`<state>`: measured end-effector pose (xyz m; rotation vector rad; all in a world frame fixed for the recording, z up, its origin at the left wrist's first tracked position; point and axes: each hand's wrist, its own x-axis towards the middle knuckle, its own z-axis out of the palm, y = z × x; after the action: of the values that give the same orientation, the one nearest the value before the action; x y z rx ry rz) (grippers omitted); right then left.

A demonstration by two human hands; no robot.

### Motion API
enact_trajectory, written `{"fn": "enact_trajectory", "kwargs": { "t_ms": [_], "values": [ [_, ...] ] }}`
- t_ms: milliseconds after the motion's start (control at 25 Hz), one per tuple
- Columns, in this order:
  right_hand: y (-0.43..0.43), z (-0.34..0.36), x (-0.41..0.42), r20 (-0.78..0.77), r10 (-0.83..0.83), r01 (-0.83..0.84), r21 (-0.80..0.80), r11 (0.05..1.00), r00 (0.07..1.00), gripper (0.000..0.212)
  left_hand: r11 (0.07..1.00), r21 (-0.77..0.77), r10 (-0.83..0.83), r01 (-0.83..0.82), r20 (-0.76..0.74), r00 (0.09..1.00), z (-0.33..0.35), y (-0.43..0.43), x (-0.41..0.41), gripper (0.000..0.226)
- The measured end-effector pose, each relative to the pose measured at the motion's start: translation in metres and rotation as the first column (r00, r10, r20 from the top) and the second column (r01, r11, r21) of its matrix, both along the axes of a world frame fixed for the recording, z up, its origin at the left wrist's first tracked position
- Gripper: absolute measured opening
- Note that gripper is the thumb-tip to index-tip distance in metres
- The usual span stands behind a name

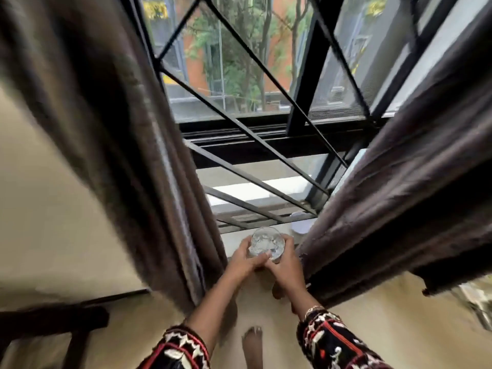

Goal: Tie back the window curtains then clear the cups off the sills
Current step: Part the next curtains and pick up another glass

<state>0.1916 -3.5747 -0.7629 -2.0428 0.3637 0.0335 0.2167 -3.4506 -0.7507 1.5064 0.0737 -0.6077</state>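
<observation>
Both hands, left hand (246,255) and right hand (283,258), were wrapped around a clear glass cup (267,243) above the pale window sill (234,242), between two dark brown curtains (127,134).

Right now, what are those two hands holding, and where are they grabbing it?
A clear glass cup, gripped by its sides: left hand on the left, right hand on the right, fingers wrapping its near side.

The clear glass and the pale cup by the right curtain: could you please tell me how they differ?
The clear glass is transparent; the pale cup is opaque and whitish. The glass is gripped by both hands, left hand and right hand; the cup sits untouched on the sill, partly hidden by the right curtain. Both are at the sill.
</observation>
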Motion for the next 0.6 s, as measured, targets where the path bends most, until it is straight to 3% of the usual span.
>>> {"fn": "enact_trajectory", "kwargs": {
  "t_ms": [240, 480, 600],
  "values": [
    [0.022, 0.052, -0.106, 0.063, -0.063, 0.067, -0.068, 0.995, 0.996, 0.065, 1.0, 0.011, -0.025, 0.025, 0.024, 0.999, 0.056, 0.02, -0.101, 0.082],
    [0.089, 0.092, -0.173, 0.062, -0.002, 0.005, -0.047, 0.999, 0.998, 0.063, 0.999, 0.038, 0.004, -0.006, 0.053, 0.999, 0.107, 0.089, -0.178, 0.031],
    [0.142, 0.105, -0.187, 0.047, 0.075, -0.074, -0.015, 0.997, 0.996, 0.061, 0.996, 0.054, 0.069, -0.07, 0.025, 0.997, 0.119, 0.145, -0.198, 0.02]
  ]
}}
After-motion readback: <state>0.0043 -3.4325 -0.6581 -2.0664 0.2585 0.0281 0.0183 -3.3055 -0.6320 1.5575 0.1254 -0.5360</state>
